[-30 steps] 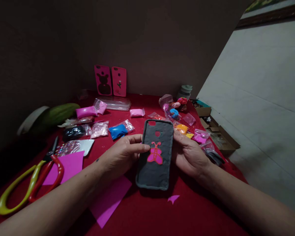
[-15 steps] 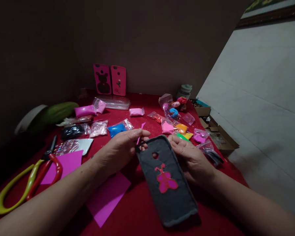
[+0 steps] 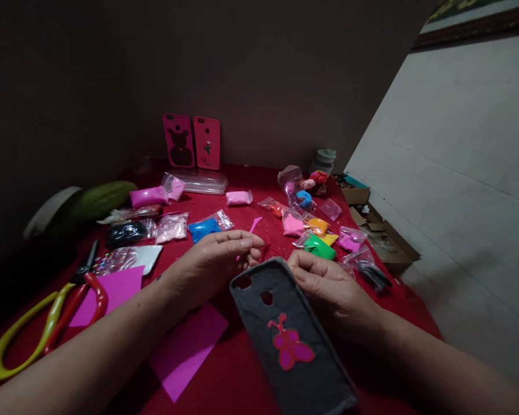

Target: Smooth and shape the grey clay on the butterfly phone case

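Observation:
A dark grey phone case (image 3: 289, 340) with a pink butterfly on it lies tilted over the red table (image 3: 242, 380), close to me. My right hand (image 3: 328, 288) grips its upper right edge with curled fingers. My left hand (image 3: 218, 259) is just left of the case's top. Its fingers pinch a thin pink strip (image 3: 253, 226) that sticks up toward the back.
Small bags of coloured clay (image 3: 315, 245) lie scattered across the middle and right. Scissors (image 3: 47, 323) with yellow and red handles and pink paper sheets (image 3: 185, 351) are at the left. Two pink phone cases (image 3: 192, 141) lean on the back wall. Cardboard boxes (image 3: 384, 242) sit at the right edge.
The grey case has come nearer to me and turned clockwise, uncovering the green and pink clay bags. My left hand left the case and now pinches a pink strip.

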A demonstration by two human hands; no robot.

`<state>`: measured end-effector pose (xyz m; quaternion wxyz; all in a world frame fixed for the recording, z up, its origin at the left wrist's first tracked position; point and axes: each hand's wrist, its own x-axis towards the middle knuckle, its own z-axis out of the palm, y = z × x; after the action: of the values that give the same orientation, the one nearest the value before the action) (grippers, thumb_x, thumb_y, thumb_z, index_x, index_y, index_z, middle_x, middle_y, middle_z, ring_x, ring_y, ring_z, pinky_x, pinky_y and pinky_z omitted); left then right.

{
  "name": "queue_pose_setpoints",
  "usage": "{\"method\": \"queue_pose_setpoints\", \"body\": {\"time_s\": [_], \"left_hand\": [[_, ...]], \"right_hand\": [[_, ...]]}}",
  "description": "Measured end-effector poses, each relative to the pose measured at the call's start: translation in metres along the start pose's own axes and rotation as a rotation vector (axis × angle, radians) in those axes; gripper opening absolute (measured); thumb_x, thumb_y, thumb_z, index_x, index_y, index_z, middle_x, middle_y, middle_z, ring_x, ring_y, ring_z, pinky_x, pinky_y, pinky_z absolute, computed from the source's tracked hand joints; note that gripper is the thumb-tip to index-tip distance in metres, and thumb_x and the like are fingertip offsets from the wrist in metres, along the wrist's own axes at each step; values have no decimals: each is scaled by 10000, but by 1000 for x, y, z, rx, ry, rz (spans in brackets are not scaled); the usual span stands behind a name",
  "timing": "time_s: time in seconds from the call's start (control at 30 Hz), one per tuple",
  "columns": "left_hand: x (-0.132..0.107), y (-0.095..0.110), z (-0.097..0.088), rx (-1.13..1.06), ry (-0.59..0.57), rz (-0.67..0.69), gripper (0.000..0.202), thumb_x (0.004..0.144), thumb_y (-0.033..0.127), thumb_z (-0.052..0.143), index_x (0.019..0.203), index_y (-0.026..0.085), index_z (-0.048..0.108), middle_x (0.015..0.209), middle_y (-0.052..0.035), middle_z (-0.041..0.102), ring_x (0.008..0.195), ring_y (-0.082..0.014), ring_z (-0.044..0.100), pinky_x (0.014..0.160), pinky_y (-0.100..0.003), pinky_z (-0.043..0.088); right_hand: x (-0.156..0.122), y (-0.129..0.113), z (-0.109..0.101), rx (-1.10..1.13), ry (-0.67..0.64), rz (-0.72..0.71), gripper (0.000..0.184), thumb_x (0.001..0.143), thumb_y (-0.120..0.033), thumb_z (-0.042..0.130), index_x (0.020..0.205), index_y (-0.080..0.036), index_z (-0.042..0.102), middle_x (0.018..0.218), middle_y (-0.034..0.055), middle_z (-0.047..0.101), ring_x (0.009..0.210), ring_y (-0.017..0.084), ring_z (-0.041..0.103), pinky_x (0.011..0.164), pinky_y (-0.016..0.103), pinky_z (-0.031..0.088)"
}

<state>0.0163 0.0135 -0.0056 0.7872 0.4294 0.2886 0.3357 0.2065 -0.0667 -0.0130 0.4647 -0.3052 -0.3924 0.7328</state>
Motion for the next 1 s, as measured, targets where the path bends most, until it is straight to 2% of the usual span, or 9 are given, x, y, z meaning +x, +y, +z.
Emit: {"method": "queue_pose_setpoints", "body": {"time_s": [0.2, 0.43, 0.6, 0.73, 0.8, 0.9, 1.0], "left_hand": [[1, -1, -1, -3, -15, -33, 166, 684, 269, 776, 803, 158, 738, 735, -29, 683, 640, -144, 606, 556, -227, 454], [-2, -1, 1, 12, -19, -39, 159, 659, 293, 781, 774, 192, 741, 715, -8, 677, 625, -132, 592, 530, -215, 427], [-2, 1, 0, 57, -42, -48, 158, 681, 324, 754, 779, 201, 736, 679, -29, 678, 571, -156, 577, 526, -257, 433], [-3, 0, 1, 92, -63, -2, 160, 755, 347, 680, 743, 193, 723, 713, -45, 659, 672, -175, 581, 650, -280, 470], [-3, -1, 0, 105, -72, 6, 179, 805, 334, 632, 757, 186, 719, 699, -38, 632, 658, -165, 556, 691, -295, 472], [-2, -3, -2, 110, -88, 7, 175, 839, 294, 599, 805, 169, 716, 688, -34, 614, 641, -157, 542, 688, -300, 466], [-1, -4, -4, 98, -108, 4, 201, 852, 307, 590, 762, 161, 694, 708, -49, 623, 643, -161, 550, 645, -293, 460]], "right_hand": [[-2, -1, 4, -42, 18, -13, 246, 858, -332, 637, 734, -172, 496, 648, -48, 421, 562, 70, 351, 528, 189, 277], [-5, -2, 7, -36, 14, -7, 239, 850, -329, 646, 735, -161, 521, 640, -45, 428, 553, 63, 363, 521, 175, 298], [1, -4, 6, 197, 110, 50, 176, 801, -251, 673, 711, -158, 553, 644, -18, 546, 574, 85, 508, 586, 197, 412], [9, -7, 2, 244, 190, 46, 79, 814, -187, 606, 738, -168, 609, 715, 20, 653, 676, 148, 629, 710, 282, 496], [12, -9, 0, 260, 208, 58, 59, 815, -183, 589, 791, -176, 642, 741, 26, 688, 730, 175, 663, 771, 327, 513], [16, -12, -4, 290, 186, 138, 95, 808, -229, 589, 834, -183, 668, 756, 35, 718, 801, 213, 692, 828, 382, 520], [18, -13, -7, 329, 137, 246, 183, 817, -282, 554, 845, -156, 685, 809, 67, 743, 800, 211, 705, 828, 372, 533]]}}
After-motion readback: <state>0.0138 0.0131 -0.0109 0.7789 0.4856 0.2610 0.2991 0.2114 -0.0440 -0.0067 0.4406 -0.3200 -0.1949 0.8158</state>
